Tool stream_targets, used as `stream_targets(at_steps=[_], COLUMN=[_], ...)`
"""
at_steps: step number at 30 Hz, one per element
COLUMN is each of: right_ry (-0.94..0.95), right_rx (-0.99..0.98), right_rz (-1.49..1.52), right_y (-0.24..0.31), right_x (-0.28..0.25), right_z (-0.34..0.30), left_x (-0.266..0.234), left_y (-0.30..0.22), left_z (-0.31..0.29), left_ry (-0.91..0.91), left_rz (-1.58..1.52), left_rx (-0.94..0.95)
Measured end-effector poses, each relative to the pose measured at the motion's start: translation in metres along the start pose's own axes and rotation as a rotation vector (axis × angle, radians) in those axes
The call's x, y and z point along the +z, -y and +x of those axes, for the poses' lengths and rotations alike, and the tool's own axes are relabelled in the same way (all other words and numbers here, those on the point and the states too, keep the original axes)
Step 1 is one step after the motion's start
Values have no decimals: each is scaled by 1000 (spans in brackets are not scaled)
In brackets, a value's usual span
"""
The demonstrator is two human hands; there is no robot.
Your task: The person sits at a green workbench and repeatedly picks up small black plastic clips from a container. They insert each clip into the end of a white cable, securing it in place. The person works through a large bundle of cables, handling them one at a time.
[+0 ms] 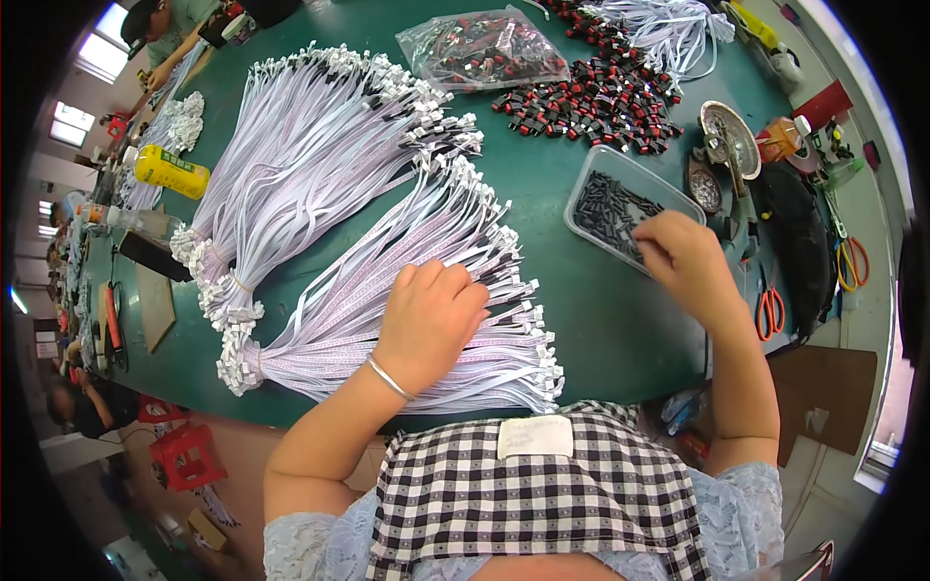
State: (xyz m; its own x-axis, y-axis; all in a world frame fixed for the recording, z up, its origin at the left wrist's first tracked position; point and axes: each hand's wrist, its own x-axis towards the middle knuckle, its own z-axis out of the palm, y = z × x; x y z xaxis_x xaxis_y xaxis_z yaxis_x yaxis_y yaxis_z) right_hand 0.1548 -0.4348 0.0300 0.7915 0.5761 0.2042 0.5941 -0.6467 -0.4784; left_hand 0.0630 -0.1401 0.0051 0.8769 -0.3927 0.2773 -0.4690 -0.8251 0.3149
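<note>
A green surface (581, 320) fills most of the view, curving under the fisheye lens. The left hand (431, 315) lies palm down on a fanned bundle of white flat ribbon cables (387, 281), fingers curled loosely over the strands; whether it pinches any of them cannot be told. A silver bracelet (389, 378) circles that wrist. The right hand (683, 257) reaches into a clear plastic tray (591, 189) of small black connector parts (610, 208), fingertips drawn together at the tray's near edge; what they grip, if anything, is hidden.

A second, larger fan of the same cables (310, 145) spreads toward the far left. Beyond the tray lie a heap of red-and-black switches (601, 102) and a clear bag (480, 48) of more. Orange-handled scissors (770, 305) rest on the right edge near a round metal dish (731, 131). A yellow bottle (170, 169) lies on its side at the left.

Another person (160, 29) works at the far end. Bright windows (97, 48) show on the left, and a red stool (189, 455) stands on the floor below.
</note>
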Motion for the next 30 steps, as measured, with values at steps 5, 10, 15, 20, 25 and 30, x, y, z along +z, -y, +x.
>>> stream_targets(at_steps=[5,10,15,20,25,30], right_ry=[166,711,777,849,621,142], right_rx=[-516,-563,-248,-15,-60,455], right_rz=[-16,412,897,968,900,1334], right_y=[34,53,40,44,44,55], right_x=[14,28,41,51,35,37], right_z=[-22,-45,-52,-60,-44,-23], left_x=[9,20,18,13,10,7], left_y=[2,0,-5,-8,-8,-11], left_z=[3,6,10,9,13,13], left_ry=[-27,-14,-30,-52,-42,40], left_rz=[65,99,35,-106,-334,-599], left_rx=[18,8,-25,-76,-87,-278])
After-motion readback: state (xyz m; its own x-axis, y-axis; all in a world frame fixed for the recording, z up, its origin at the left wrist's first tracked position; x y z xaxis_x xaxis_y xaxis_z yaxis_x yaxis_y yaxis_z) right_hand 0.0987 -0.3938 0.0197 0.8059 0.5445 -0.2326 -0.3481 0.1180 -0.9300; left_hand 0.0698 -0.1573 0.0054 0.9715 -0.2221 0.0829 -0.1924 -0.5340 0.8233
